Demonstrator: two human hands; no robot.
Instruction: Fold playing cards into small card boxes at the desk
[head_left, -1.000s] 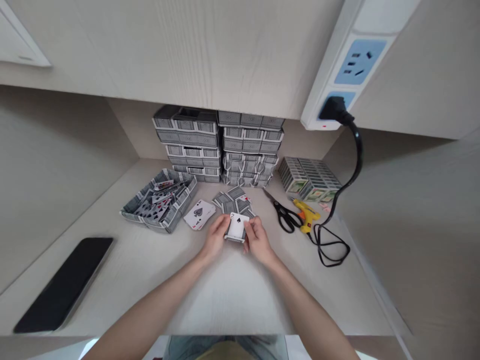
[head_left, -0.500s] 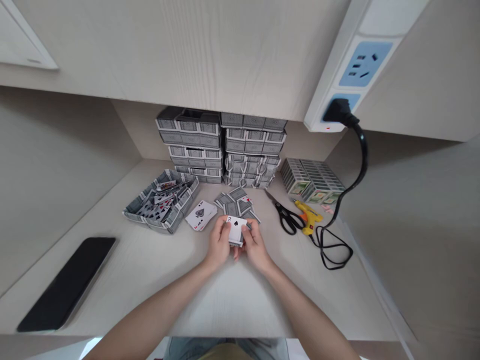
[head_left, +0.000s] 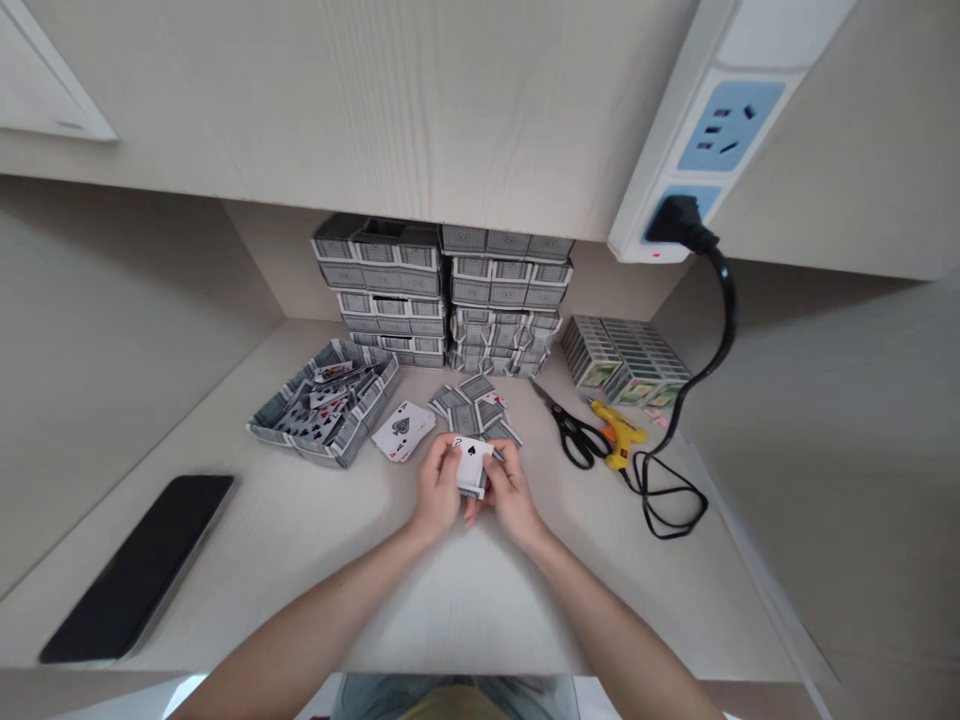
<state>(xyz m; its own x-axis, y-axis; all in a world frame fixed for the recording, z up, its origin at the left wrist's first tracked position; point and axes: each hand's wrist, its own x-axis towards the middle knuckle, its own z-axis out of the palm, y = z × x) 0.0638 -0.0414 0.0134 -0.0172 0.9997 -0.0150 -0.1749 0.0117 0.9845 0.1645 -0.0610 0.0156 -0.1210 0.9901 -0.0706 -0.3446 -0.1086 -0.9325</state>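
Note:
Between my two hands is a playing card (head_left: 471,468), a two of spades face up, with a grey patterned strip showing along its near edge. My left hand (head_left: 437,487) grips its left side, thumb on top. On the right side my right hand (head_left: 512,492) pinches it the same way; fingers underneath are partly hidden. Just beyond lie several loose cards (head_left: 466,408), mostly face down. To their left rests a pile of face-up cards (head_left: 403,430) with an ace of spades on top.
A tray folded from cards (head_left: 330,455) holds loose cards at left. Stacked card-built boxes (head_left: 390,270) stand at the back. Right are black scissors (head_left: 577,437), a yellow glue gun (head_left: 619,428) with its cord, and card packs (head_left: 626,360). A black phone-like slab (head_left: 139,570) lies front left.
The card tilts slightly in my hands, its near edge a little lower. Both hands keep their hold, and the other things stay put.

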